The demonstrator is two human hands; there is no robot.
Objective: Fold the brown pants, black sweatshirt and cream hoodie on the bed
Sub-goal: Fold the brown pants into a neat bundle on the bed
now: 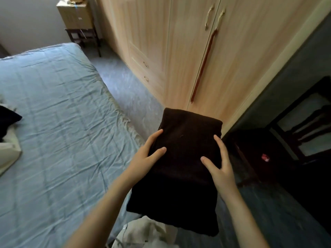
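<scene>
Clothes lie at the frame's left edge: a soft black cloth (8, 120) and a cream cloth (8, 153) on the bed with the wrinkled blue-grey sheet (62, 104), likely next to fold. Lower middle, the left hand (148, 154) and right hand (221, 167) grip the sides of the folded dark brown pants (188, 126), thumbs on top, so the fold does not fall open. The pants are in the air, just right of the bed.

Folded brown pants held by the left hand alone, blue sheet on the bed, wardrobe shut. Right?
One thing is wrong: it is not the left hand alone. The head view shows the left hand and the right hand both holding the folded brown pants, one on each side. The rest stands: blue sheet on the bed, wardrobe shut.
</scene>
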